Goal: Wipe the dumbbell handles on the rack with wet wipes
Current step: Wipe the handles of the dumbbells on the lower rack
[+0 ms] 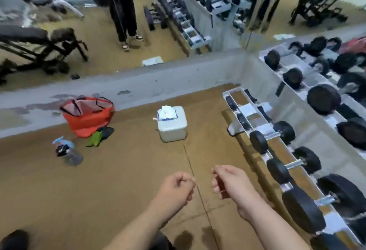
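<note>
The fingers (184,180) of my left hand (178,189) were clenched into a fist, and those of my right hand (231,183) were curled in too. As far as I could tell, neither held anything, so no wipe was in hand. The wet wipes (166,113) sat on top of a white box (173,130), ahead on the floor (122,180) near the foot of the wall. One sheet stood up from the pack. I judged that a quick tug could drag out several sheets, or lift the loose pack off the box. The dumbbells (272,137) lay on the rack (244,114) along the floor's right edge. Rubbing their handles (295,164) hard might roll one in its cradle and pinch a finger. The orange bag (87,116) and spray bottle (68,151) on the floor to the left could catch a foot.
</note>
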Demonstrator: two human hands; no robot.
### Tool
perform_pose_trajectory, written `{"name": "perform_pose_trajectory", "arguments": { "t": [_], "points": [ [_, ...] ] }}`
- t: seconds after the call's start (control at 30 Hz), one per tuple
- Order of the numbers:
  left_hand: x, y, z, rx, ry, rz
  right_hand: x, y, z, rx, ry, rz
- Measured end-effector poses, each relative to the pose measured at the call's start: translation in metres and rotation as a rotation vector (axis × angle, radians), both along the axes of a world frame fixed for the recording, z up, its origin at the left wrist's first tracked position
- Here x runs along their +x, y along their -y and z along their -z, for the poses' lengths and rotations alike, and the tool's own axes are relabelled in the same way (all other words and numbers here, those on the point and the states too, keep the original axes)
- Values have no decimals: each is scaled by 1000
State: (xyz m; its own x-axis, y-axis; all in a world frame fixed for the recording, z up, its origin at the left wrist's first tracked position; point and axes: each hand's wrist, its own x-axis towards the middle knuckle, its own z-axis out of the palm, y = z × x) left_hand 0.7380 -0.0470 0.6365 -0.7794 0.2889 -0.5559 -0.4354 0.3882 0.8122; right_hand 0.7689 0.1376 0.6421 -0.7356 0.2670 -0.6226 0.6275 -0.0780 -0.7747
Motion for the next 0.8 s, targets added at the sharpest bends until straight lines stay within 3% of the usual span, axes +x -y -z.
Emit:
{"name": "perform_pose_trajectory", "arguments": {
  "t": [0.13, 0.27, 0.43, 0.6, 0.8],
  "points": [
    [-112, 31, 22, -71, -4, -229, -127, 24, 8, -35, 1, -117],
    [-250, 50, 56, -78, -36, -318, -266, 46, 28, -56, 1, -120],
    [-403, 50, 85, -113, -52, -202, -414, 57, 45, -20, 8, -113],
    [-496, 39, 126, -244, -62, -71, -520, 35, 83, 50, 77, -162],
    [-583, 2, 243, -236, -13, -68, -631, -3, 222, 148, 126, -251]
  ]
}}
